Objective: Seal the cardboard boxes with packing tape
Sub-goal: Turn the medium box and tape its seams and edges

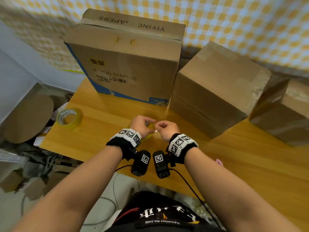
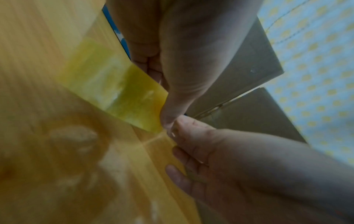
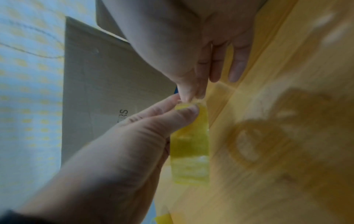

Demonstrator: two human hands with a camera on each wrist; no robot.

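My left hand (image 1: 144, 125) grips a yellow roll of packing tape (image 1: 150, 131) just above the wooden table (image 1: 103, 131). In the left wrist view its thumb lies along the roll (image 2: 118, 87). My right hand (image 1: 163, 127) meets it from the right and pinches the tape's free end (image 3: 188, 104) at the top of the roll between thumb and forefinger. A large printed diaper box (image 1: 128, 67) stands upright behind the hands. Two plain brown boxes (image 1: 217, 87) (image 1: 284, 113) sit to its right.
A second roll of yellow tape (image 1: 69, 118) lies near the table's left edge. Cardboard pieces and clutter (image 1: 28, 118) fill the floor on the left. A black cable (image 1: 189, 183) runs off the near edge. A checked cloth (image 1: 234, 22) hangs behind.
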